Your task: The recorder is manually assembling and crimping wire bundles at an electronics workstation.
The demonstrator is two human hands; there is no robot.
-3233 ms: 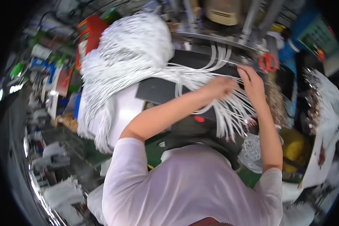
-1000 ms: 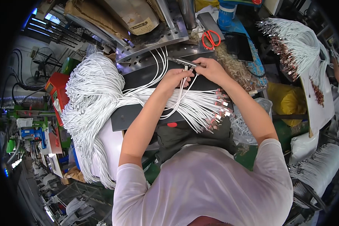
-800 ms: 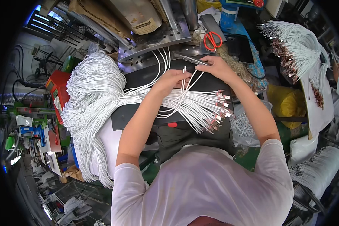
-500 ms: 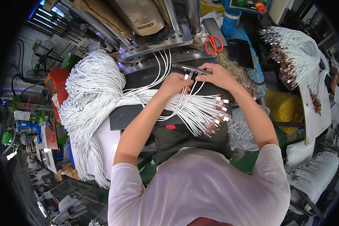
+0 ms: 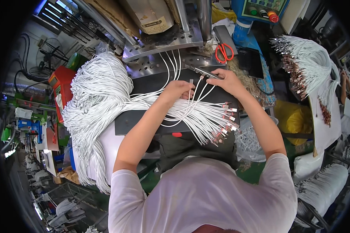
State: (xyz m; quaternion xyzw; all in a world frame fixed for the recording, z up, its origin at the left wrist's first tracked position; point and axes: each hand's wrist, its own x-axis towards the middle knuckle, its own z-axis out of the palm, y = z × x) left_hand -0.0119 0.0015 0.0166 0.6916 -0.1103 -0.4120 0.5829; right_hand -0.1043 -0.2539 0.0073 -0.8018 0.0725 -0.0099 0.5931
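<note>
Just beside the left hand (image 5: 177, 91), fanned white cables (image 5: 196, 115)

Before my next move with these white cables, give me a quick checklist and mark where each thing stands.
1. Left hand holds a cable end: ok.
2. Right hand grips the dark metal bar: ok.
3. Red-handled scissors lie apart from both hands: ok.
4. White cables uncrossed: not ok, several cross over the fanned bundle.
5. Cable seated firmly at the bar: cannot tell, too small to see.
</note>
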